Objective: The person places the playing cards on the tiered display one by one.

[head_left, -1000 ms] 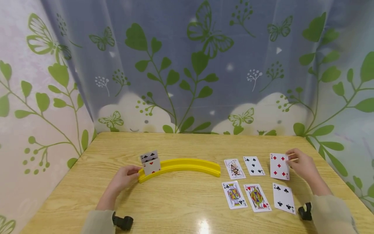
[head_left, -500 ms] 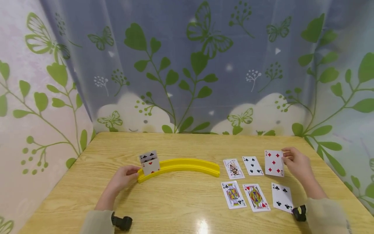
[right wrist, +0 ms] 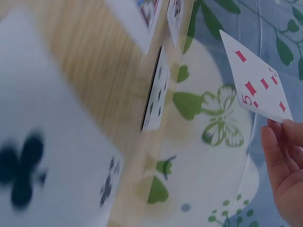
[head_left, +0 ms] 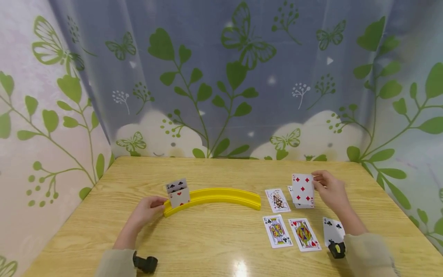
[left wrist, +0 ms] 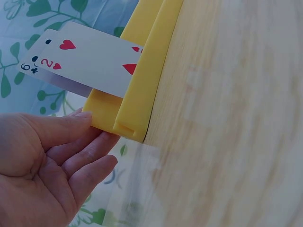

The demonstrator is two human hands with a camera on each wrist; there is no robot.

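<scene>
My left hand pinches the left end of a curved yellow card holder; in the left wrist view its thumb lies against that end. Two cards stand in the holder's slot: a two of hearts in front and a clubs card behind. Lifted off the table, a five of diamonds is pinched at its edge by my right hand. It overlaps the five of spades, mostly hidden in the head view.
Face up on the wooden table lie a joker, a king of clubs, a jack of hearts and a four of clubs, partly covered by the right wrist camera. A patterned curtain hangs behind.
My right hand has raised the five of diamonds and carried it left, from the upper row's right end to above the five of spades. My left hand and the holder stay put.
</scene>
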